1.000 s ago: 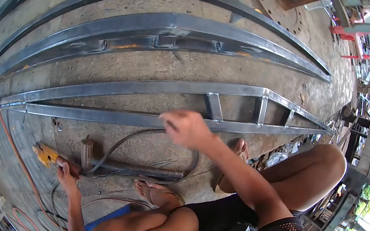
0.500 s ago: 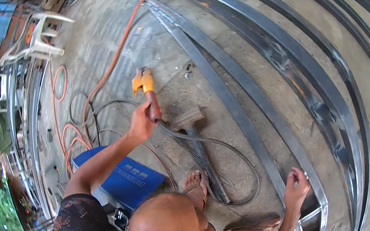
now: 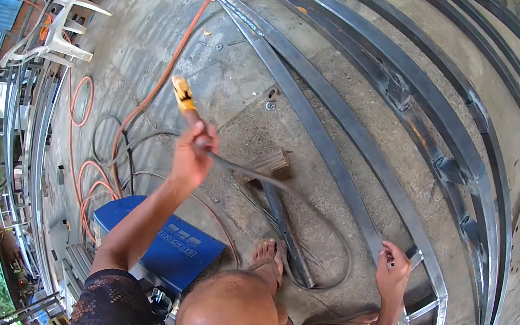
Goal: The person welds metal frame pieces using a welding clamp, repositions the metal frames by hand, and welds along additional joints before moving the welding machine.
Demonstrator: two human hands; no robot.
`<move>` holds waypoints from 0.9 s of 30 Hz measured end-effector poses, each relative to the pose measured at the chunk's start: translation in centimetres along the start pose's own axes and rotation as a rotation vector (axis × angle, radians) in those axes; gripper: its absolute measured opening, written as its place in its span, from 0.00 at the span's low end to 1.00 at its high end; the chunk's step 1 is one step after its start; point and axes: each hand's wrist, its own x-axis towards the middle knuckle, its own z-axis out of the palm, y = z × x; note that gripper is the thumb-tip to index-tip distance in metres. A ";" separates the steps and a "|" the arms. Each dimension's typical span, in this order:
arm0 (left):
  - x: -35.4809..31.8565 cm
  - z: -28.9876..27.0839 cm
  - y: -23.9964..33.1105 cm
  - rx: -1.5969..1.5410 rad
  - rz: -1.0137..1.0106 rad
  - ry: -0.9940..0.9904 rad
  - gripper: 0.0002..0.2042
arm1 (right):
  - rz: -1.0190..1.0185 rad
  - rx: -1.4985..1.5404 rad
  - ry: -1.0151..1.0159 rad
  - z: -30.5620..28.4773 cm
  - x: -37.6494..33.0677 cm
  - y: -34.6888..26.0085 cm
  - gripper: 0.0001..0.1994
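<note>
My left hand [image 3: 192, 164] is closed round the brown handle of a welding electrode holder [image 3: 183, 94], whose yellow jaws point up and away from me. A dark cable [image 3: 251, 173] runs from the handle's lower end to the right and loops over the floor. No rod can be made out in the jaws. Over on the right, my right hand [image 3: 393, 271] is held with its fingers curled in, beside the near part of a long grey steel tube frame [image 3: 336, 153]. Whatever those fingers may hold is too small to tell.
A blue welding machine [image 3: 159, 242] stands beside my left arm. Near my foot lie a wooden block [image 3: 271, 166] and a steel bar [image 3: 289, 235]. Orange hose [image 3: 177, 71] winds across the concrete at left, before a white plastic chair [image 3: 65, 33]. More long steel frames [image 3: 431, 115] lie beyond.
My left hand has moved left and slightly up, turning the electrode holder, which is now blurred. My right hand has shifted left and down along the steel tube, its fingers more curled.
</note>
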 end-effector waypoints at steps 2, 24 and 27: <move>0.8 0.2 2.3 -0.051 0.080 0.025 0.10 | -0.005 -0.001 -0.009 0.2 -0.1 -0.1 0.10; 3.2 1.9 -4.0 2.008 0.259 0.337 0.31 | -0.112 -0.037 -0.041 0.9 -0.3 -2.7 0.09; 4.5 1.7 -5.4 1.994 0.291 0.336 0.28 | -0.100 -0.059 0.019 -1.0 -0.1 -3.2 0.09</move>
